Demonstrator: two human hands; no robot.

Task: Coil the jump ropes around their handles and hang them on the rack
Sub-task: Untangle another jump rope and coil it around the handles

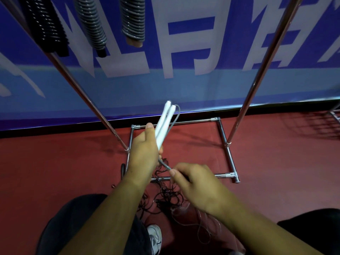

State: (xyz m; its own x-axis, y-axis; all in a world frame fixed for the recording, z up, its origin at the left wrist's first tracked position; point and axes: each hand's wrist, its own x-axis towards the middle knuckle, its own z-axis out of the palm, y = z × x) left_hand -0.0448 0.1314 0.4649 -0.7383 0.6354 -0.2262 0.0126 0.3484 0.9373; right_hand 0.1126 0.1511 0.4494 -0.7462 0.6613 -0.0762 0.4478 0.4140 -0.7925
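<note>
**STARTING THE FIRST WRAP ON THE WHITE-HANDLED ROPE**

**Present state.** The left hand (145,150) grips the two white handles (163,124) side by side near their lower ends. Their tips tilt up and away toward the rack (257,89). The grey rope (177,115) arcs from the upper tips and runs down beside the handles. The right hand (198,183) pinches it between thumb and fingertips just below the left hand. The hands are close together, apparently not touching. No turn lies around the handles yet, so the first wrap is judged to be the step in hand.

**Procedure.**
1. Clamp the handles parallel so they cannot scissor apart.
2. Draw the rope taut before laying it on.
3. Lay each turn touching the last, without overlap.
4. Feed slack slowly from the tangled ropes (165,196) on the floor, since a snag there would likely loosen the turns.

**Reference.** The coiled ropes (132,21) hanging above show the target finish.
</note>
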